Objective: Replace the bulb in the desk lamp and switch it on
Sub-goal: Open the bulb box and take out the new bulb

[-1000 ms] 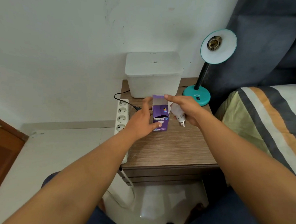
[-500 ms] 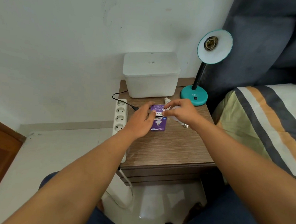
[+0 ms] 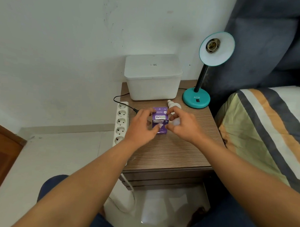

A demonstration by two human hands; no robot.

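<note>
Head view: both hands' fingers closed on purple bulb box (image 3: 160,120); right hand (image 3: 185,125) also palming bulb (image 3: 176,122), nearer far-right empty lamp socket (image 3: 212,45).

Soft, even daylight fills the scene, bright on the white wall (image 3: 62,48) toward 10 o'clock and dimmer toward the dark upholstery (image 3: 271,41) at 2 o'clock. Shadows are faint: a blurred one lies on the wall just right of 12 o'clock, left of the lamp shade (image 3: 217,48). The glossy floor (image 3: 158,209) at 6 o'clock carries a pale reflection. Wide-angle distortion bends the wall and stretches the forearms toward the lower corners. Detail is slightly soft throughout; small print on the purple box (image 3: 160,120) is partly unreadable.
</note>
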